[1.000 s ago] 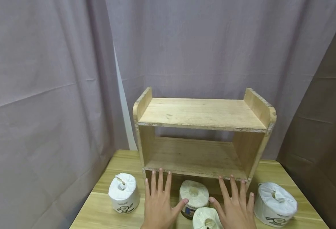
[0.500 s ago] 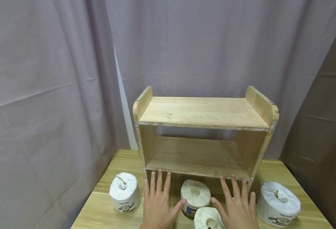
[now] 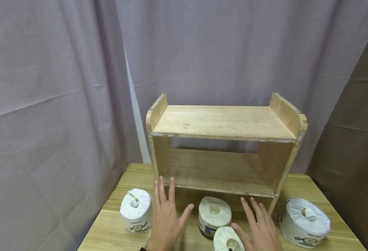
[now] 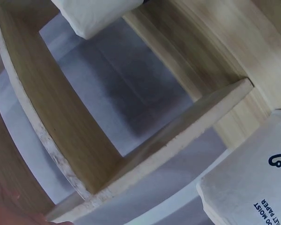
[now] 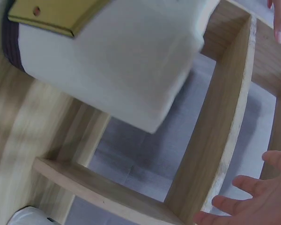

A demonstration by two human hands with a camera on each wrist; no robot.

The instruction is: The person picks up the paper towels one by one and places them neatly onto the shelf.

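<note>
In the head view, the left hand and right hand are holding nothing, fingers spread before the wooden shelf; keeping both palms level and clear of the paper would likely serve best. The back roll is standing between them, the front roll just by the right thumb. In the left wrist view, the left hand is showing near the wooden shelf's edge, contact unclear. In the right wrist view, the right hand is grasping nothing.

Two cream rolls stand between the left hand and right hand, in the way of the space beneath the lower board, while white rolls flank the hands' outer sides and a passage runs above that board, under the top board.
</note>
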